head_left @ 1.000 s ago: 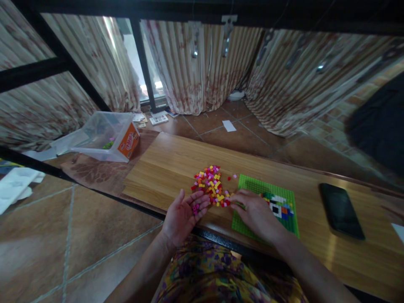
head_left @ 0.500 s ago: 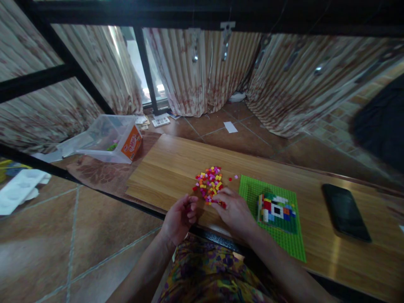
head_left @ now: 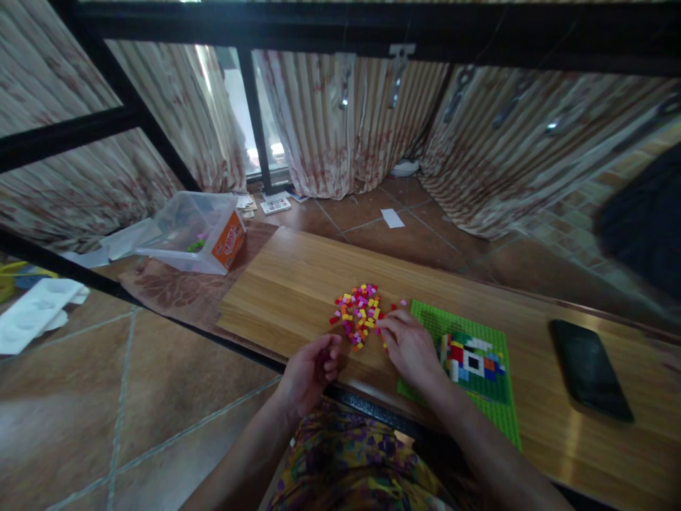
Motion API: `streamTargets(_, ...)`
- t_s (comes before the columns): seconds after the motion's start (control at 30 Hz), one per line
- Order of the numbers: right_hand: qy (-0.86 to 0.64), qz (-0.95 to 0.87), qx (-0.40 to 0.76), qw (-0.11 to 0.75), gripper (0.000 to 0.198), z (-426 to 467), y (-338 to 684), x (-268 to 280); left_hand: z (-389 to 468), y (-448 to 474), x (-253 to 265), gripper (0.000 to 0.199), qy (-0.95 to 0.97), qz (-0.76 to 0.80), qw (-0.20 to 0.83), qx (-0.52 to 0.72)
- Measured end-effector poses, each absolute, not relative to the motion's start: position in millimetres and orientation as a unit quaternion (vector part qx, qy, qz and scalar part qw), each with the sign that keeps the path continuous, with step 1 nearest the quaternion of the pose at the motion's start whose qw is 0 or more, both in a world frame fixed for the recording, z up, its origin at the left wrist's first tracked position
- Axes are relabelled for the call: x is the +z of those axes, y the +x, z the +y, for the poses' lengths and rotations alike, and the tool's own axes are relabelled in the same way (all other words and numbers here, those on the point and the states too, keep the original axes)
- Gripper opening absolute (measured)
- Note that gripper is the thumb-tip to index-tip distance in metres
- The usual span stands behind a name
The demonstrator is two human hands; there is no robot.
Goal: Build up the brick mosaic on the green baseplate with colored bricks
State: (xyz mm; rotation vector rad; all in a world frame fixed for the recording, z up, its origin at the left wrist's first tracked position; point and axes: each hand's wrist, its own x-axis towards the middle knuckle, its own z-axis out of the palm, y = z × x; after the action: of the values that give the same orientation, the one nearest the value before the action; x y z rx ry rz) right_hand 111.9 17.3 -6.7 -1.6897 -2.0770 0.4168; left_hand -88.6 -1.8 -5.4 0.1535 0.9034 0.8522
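Observation:
A loose pile of small toy bricks (head_left: 362,309) in red, orange, yellow, pink and purple lies on the wooden board. At its right edge my right hand (head_left: 409,348) reaches down, fingers bent together among a few bricks; what is between the fingertips is hidden. My left hand (head_left: 311,372) rests palm up at the near edge, fingers curled inward; reddish bits show in it but I cannot make them out. Right of my right hand lies a green baseplate (head_left: 508,419), partly under my forearm. It carries a multicoloured brick build (head_left: 473,362) with a black-framed white square.
A black phone (head_left: 590,369) lies on the wooden board (head_left: 298,262) to the right. A clear plastic box (head_left: 186,234) with an orange label stands at the left end. White moulded trays (head_left: 37,312) are on the floor at left, beyond a dark frame bar (head_left: 164,152).
My right hand has moved from the near side of the pile to its right edge, towards the stray bricks. My left hand stays curled in place. The view has shifted slightly.

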Motion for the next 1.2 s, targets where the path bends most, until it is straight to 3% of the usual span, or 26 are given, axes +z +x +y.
streamTargets(0.5,-0.599,-0.762,0.143,0.201,0.027,55,97,-9,-2,-88,-8,0.017,0.055,0.431,0.802,0.409)
streamTargets(0.77,-0.596,-0.762,0.136,0.214,0.025,53,95,-2,2,-87,-5,0.026,0.028,0.419,0.815,0.400)
streamTargets(1.2,-0.605,-0.788,0.112,0.015,0.024,71,69,9,0,-95,-4,0.043,0.000,0.319,0.849,0.422)
